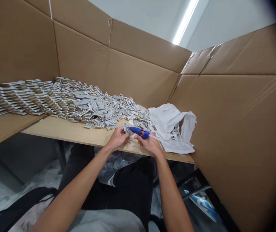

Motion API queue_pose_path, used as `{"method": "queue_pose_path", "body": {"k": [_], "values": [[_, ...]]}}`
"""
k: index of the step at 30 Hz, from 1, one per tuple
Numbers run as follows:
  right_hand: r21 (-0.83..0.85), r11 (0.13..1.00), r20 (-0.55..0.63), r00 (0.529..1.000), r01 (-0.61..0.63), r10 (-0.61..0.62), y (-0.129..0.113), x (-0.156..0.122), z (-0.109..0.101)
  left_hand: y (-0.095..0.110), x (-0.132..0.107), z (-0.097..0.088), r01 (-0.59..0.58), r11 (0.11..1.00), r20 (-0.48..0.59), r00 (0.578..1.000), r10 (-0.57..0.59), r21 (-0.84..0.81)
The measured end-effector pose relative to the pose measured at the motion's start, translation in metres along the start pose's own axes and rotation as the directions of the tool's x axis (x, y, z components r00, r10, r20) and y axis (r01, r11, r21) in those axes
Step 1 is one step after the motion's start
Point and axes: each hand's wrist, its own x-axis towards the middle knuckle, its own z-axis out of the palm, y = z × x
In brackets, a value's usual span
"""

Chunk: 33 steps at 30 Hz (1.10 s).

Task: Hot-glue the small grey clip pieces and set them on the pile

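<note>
Blue glue gun (139, 132) at grey piece (126, 127), above table (79, 131)
Left hand (118, 138) pinches grey piece; right hand (150, 144) grasps glue gun, nozzle toward 9 o'clock; piled pieces (96, 108) at 10 o'clock; white bag (164, 116) at 3.

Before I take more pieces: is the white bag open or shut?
Open: the bag gapes at the right, with grey pieces showing in its mouth.

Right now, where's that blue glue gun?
The blue glue gun is near the middle of the head view, in the right hand, pointing at the gray piece in the left hand, left of the white bag.
</note>
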Motion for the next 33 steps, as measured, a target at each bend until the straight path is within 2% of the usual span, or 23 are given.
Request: {"method": "queue_pose_path", "body": {"k": [7,19,27,30,33], "values": [[-0.116,0.993,0.009,1.0,-0.011,0.012,0.002,0.0,-0.003,0.005,-0.002,0.001,-0.046,0.999,0.01,0.999,0.046,0.026],[-0.165,0.986,-0.048,0.999,0.001,-0.009,0.003,0.003,-0.001,-0.001,0.0,-0.002,-0.042,0.998,-0.01,0.999,0.042,0.04],[-0.073,0.997,0.03,0.999,-0.017,0.019,-0.015,-0.003,-0.005,0.004,-0.004,-0.001,-0.047,0.997,-0.007,0.999,0.047,0.063],[-0.154,0.986,0.032,0.998,0.059,-0.054,-0.023,-0.006,-0.005,0.008,-0.005,0.0,-0.053,0.995,-0.009,0.999,0.054,0.081],[-0.328,0.927,0.0,0.981,0.184,-0.195,-0.026,-0.009,-0.001,0.007,-0.005,0.001,-0.05,0.997,-0.012,0.999,0.05,0.055]]}}
